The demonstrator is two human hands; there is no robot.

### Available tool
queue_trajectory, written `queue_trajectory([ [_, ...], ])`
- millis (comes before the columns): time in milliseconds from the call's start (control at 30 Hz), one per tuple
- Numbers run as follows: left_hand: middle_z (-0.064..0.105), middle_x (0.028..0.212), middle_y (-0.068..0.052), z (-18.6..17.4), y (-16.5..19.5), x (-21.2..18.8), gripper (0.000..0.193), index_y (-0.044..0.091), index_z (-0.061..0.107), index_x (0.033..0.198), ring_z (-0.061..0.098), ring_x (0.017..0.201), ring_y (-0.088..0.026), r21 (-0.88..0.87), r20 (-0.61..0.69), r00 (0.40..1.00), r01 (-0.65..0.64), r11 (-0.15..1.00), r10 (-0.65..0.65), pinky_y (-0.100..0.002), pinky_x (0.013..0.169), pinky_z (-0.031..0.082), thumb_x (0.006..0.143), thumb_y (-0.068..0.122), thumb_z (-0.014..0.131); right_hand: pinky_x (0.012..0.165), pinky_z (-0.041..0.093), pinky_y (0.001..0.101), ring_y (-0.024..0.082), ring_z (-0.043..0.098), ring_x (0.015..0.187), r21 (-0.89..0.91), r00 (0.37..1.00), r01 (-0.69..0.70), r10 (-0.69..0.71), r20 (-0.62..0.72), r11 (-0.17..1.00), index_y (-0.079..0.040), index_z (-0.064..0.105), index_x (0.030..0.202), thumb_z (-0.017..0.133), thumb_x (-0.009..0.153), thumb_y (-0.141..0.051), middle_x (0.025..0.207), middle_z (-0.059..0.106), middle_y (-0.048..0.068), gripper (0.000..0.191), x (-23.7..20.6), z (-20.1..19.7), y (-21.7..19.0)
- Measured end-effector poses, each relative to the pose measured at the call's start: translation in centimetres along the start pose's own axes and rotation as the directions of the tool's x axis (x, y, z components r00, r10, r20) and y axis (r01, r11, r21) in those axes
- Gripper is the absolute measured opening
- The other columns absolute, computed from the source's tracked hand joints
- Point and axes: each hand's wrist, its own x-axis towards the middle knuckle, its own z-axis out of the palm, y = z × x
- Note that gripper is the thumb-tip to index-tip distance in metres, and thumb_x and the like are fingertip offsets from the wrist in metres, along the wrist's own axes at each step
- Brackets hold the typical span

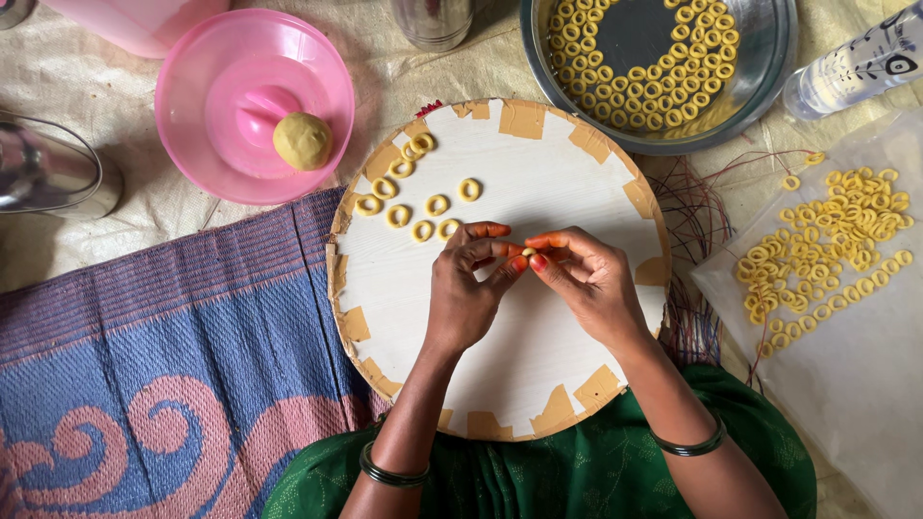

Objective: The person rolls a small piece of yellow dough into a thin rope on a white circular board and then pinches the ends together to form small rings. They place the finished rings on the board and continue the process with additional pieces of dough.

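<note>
Round white board (538,183) w/ finished dough rings (415,200); small dough bit (527,252) is pinched betw. left hand (465,288) & right hand (588,281) fingertips, apparently for shaping.

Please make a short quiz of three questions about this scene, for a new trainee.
1. True or false: the dough ball lies in the pink bowl.
2. Where do the left hand and right hand meet? A) over the round white board B) over the steel tray C) over the plastic sheet
3. What do the fingertips pinch between them?

Key: 1 true. 2 A. 3 a small dough piece.
</note>
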Motion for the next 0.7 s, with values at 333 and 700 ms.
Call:
queue_trajectory([
  [333, 0.071, 0.129, -0.008, -1.9, -1.4, 1.0, 0.024, 0.001, 0.069, 0.114, 0.069, 0.116, -0.020, -0.239, -0.213, 0.976, -0.002, 0.971, -0.051, -0.038, 0.096, 0.060, 0.092, 0.010, 0.070, 0.084, 0.058, 0.0324, 0.017, 0.070, 0.092, 0.375, 0.982, -0.136, 0.175, -0.071, 0.917, -0.003, 0.067, 0.120, 0.063, 0.100, -0.010, 0.101, 0.072, 0.008, 0.022, 1.9, -1.2, 2.5],
  [700, 0.070, 0.119, -0.011, -7.7, -4.5, 1.9, 0.033, -0.006, 0.065, 0.125, 0.065, 0.098, -0.014, -0.717, -0.404, 0.893, -0.176, 0.674, -0.196, -0.028, 0.091, 0.054, 0.092, -0.002, 0.066, 0.064, 0.049, 0.0307, 0.013, 0.058, 0.072, -0.093, 0.989, -0.125, 0.116, -0.093, 0.988, -0.004, 0.075, 0.119, 0.068, 0.100, -0.018, 0.091, 0.065, 0.004, 0.024, 7.4, 5.5, -0.5],
])
